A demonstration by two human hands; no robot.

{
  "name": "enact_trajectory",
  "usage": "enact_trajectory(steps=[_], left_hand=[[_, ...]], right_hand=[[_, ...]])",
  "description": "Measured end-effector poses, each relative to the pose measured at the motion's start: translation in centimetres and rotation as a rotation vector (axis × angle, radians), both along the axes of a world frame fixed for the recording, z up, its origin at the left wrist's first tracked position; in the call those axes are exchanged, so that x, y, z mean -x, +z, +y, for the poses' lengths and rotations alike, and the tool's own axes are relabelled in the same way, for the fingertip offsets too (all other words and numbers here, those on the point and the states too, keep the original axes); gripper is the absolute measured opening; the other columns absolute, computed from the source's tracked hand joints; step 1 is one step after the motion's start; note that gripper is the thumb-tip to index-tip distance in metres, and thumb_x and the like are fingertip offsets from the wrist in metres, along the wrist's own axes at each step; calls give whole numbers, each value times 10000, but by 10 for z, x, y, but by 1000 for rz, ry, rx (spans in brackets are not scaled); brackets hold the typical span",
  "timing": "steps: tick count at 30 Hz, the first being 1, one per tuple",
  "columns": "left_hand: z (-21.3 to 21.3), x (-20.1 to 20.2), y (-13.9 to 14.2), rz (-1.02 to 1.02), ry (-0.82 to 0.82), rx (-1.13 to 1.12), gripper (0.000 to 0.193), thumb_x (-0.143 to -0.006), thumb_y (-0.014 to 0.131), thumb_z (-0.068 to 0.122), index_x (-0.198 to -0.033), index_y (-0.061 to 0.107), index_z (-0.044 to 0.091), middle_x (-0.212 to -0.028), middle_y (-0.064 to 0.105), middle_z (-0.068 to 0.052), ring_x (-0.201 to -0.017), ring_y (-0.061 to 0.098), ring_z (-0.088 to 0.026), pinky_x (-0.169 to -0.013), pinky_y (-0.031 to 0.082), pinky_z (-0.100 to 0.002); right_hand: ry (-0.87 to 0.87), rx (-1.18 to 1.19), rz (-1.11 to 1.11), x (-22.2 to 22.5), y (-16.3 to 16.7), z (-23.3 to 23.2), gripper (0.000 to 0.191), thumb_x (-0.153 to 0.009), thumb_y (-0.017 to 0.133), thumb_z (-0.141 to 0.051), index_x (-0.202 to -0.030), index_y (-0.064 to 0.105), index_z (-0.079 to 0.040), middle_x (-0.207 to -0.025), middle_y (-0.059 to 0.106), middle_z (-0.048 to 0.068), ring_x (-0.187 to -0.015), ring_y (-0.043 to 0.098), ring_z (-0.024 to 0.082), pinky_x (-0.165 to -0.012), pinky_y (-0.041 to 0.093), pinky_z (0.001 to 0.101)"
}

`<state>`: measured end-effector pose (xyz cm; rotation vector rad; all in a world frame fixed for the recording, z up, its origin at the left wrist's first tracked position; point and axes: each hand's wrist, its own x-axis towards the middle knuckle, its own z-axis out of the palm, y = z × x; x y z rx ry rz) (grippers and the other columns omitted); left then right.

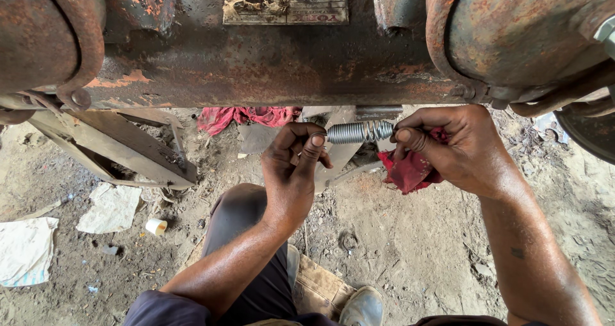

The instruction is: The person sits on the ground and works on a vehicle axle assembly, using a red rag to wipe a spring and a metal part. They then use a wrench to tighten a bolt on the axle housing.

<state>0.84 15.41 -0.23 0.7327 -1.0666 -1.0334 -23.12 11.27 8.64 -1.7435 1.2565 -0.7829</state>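
Beneath a rusted axle beam [269,63], both hands grip a steel spring [359,132] at twelve o'clock, left hand [291,172] pinching, right hand [458,150] clutching a red rag [410,169]; greasy coils could slip into dirt

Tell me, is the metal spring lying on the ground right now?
No, the metal spring is held up off the dirt between the left hand and the right hand, which also grips a red rag.

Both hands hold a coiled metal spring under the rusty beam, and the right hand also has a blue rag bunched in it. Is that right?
Not quite: the rag is red, not blue, as the head view shows. The rest holds: the left hand and right hand hold the coiled metal spring under the rusty beam.
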Motion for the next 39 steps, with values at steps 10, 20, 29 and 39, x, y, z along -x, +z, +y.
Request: enact_trajectory(steps=[10,20,29,39], left_hand=[[1,0,0,-35,6,-1,131,-1071,619,113,-1101,624,-15,-903,663,-56,-755,631,-91,-673,566,-286],[3,1,1,-48,9,-16,153,-1058,644,130,-1093,626,-19,-902,665,-59,-740,630,-87,-655,562,-274],[3,1,1,-47,8,-24,166,-1057,652,145,-1089,628,-16,-910,673,-61,-747,628,-82,-661,565,-273],[2,1,1,-38,-6,11,137,-1077,615,115,-1104,624,-18,-903,660,-59,-755,633,-87,-674,575,-287]], right_hand=[[63,96,49,0,-2,-2,140,-901,755,-148,-961,795,-28,-751,789,45,-655,704,70,-565,582,257],[59,37,76,-1,0,0,147,-889,765,-161,-930,805,-26,-742,795,52,-646,698,86,-566,574,275],[86,59,79,0,-2,-3,151,-883,765,-173,-932,807,-36,-748,794,47,-662,715,89,-581,583,274],[76,58,22,0,-3,-3,144,-902,761,-163,-916,801,-25,-741,782,50,-644,684,83,-558,561,274]])
